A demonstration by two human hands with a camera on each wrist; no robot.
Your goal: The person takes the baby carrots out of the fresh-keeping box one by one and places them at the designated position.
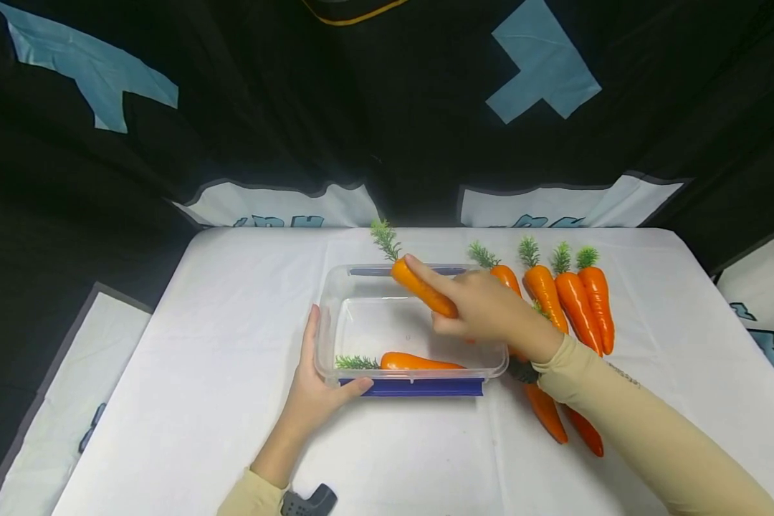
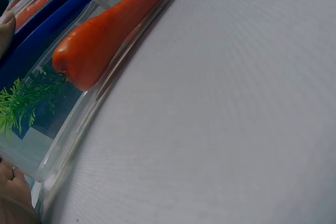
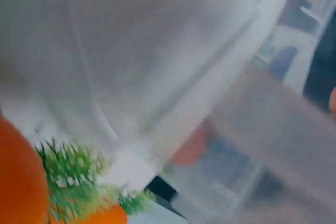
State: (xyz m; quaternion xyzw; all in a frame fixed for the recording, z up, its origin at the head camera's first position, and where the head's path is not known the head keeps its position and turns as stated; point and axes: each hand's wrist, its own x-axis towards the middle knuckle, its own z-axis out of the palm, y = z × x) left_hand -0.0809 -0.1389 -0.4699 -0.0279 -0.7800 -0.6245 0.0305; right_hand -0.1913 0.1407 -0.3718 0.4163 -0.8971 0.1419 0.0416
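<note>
In the head view a clear plastic food container [image 1: 396, 315] with a blue front clasp stands on the table. My left hand [image 1: 316, 394] grips its front left corner, thumb along the front and fingers up the left side. Above the container, my right hand [image 1: 486, 301] holds an orange carrot [image 1: 419, 287], its green top pointing up and away. Another carrot [image 1: 419, 361] lies inside along the front wall, leaves to the left; the left wrist view shows this carrot [image 2: 105, 40] through the clear wall.
Several more carrots [image 1: 578, 308] lie to the right of the container, some partly hidden under my right arm. A white cloth covers the table [image 1: 232, 301]. Behind it hangs a black curtain [image 1: 297, 129] with blue patches.
</note>
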